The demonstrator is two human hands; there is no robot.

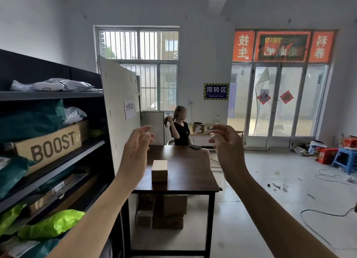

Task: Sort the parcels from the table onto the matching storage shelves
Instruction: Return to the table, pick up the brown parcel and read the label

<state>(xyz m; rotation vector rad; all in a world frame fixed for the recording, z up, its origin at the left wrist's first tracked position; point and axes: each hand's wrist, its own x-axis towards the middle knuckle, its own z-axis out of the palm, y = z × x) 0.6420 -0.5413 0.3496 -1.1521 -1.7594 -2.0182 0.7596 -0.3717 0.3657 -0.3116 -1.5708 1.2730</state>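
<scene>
1. The left hand [138, 141] is raised in the air, palm turned to the right, fingers loosely curled and apart; it holds nothing.
2. The right hand [228, 141] is raised at the same height, palm turned to the left, fingers half bent and open; it also holds nothing.
3. A small plain brown cardboard box [159, 170] stands on the dark brown wooden table with black metal legs [189, 172], below and between the two hands, at about 6 o'clock from them.
4. The box is near the front left part of the tabletop; neither hand touches it.
5. At 9 o'clock from the box stands the dark metal storage shelf rack [54, 95], with green and grey plastic mail bags and a long cardboard carton printed "BOOST" [50, 147].
6. Several brown cardboard cartons [170, 209] are stacked on the floor under the table.
7. At 12 o'clock, behind the table, a person in a black top [180, 132] sits, and a black phone [195, 147] lies on the far edge of the table.
</scene>
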